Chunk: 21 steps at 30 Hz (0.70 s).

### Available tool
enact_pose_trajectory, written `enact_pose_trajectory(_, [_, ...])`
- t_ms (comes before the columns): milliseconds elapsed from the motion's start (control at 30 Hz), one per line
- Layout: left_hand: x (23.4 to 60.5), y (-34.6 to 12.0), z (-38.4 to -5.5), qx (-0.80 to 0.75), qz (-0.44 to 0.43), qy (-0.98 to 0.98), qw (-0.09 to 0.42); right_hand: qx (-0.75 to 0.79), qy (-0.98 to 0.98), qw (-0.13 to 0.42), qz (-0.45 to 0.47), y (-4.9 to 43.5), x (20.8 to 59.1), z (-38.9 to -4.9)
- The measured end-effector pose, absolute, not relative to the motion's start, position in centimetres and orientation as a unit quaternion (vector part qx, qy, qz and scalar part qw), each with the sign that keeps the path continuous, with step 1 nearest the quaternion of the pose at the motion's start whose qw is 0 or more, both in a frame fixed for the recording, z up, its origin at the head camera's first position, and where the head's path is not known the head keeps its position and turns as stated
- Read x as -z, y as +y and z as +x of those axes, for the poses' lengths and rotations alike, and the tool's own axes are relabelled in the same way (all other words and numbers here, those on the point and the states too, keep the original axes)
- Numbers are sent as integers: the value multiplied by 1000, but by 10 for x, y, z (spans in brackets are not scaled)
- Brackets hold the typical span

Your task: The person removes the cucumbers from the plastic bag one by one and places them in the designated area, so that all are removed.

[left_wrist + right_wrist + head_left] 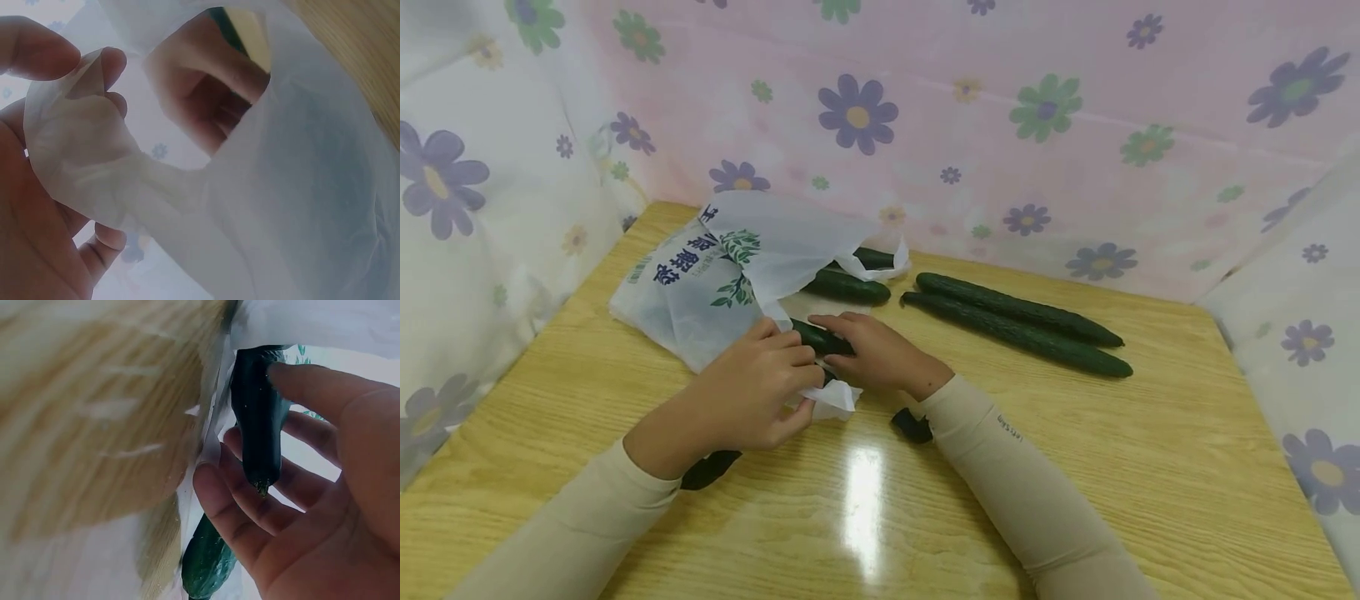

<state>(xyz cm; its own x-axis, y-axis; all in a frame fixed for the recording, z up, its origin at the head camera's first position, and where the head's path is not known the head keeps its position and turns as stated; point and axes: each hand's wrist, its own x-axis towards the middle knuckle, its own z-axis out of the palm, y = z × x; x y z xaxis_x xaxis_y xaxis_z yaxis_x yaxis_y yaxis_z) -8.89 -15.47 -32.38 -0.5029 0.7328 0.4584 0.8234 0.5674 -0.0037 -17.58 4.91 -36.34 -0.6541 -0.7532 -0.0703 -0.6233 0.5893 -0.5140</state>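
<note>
A white plastic bag [707,321] printed with green leaves and dark characters lies on its side, its mouth turned to the right. My left hand [752,387] pinches the near edge of that mouth; the left wrist view shows the thin handle loop [81,137] between its fingers. At the opening my right hand [880,354] grips the end of a dark green cucumber [257,412], fingers and thumb around it. The rest of this cucumber is inside the bag. Two more cucumbers, one nearer [850,287] and one farther [874,258], stick out of the mouth.
Two long cucumbers, a front one [1022,337] and a back one [1022,304], lie side by side on the wooden table [1112,467], right of the bag. A flowered cloth [940,108] hangs behind and along both sides. Dark pieces [912,425] show beside the wrists.
</note>
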Motion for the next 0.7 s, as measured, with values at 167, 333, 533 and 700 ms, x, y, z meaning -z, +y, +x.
enact_pose_trajectory(167, [325,-156,-89,108,-450,-861,213,216,881,142,-397,48,366,-176])
enact_pose_trajectory(333, [326,-156,-90,111,-453,-857,219,208,881,137,-401,49,368,-175])
enact_pose_trajectory(533, [325,-155,-89,120,-455,-854,221,203,880,140,-406,48,368,-174])
enact_pose_trajectory(700, [325,-154,-89,122,-451,-857,217,213,878,153,-400,47,368,-173])
